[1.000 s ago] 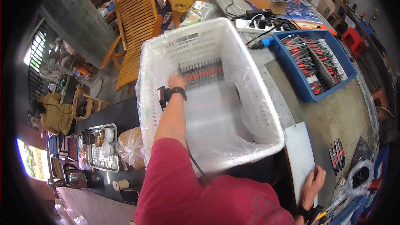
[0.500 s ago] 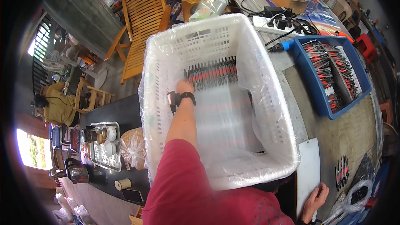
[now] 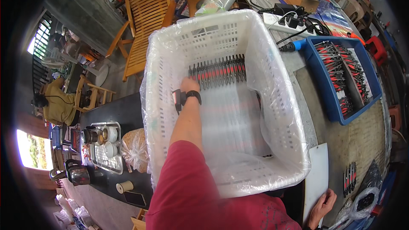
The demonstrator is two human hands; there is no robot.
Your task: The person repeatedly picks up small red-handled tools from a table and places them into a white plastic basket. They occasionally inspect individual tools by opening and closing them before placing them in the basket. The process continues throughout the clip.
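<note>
- Left hand [image 3: 190, 86] reaches deep into white plastic-lined basket [image 3: 272, 68]; grip hidden, cannot tell.
- Row of red-black tools [image 3: 218, 70] lies just past its fingers, side by side.
- Right hand [image 3: 324, 204] rests on white board [image 3: 316, 174], fingers spread.

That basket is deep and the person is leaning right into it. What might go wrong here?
The left hand reaches down to the row of red-and-black tools at the far end of the white basket; a nudge might knock the neat row askew. The loose plastic liner could snag on the wrist device. The right hand rests on a white board at the table edge, which might slip under the person's weight.
</note>
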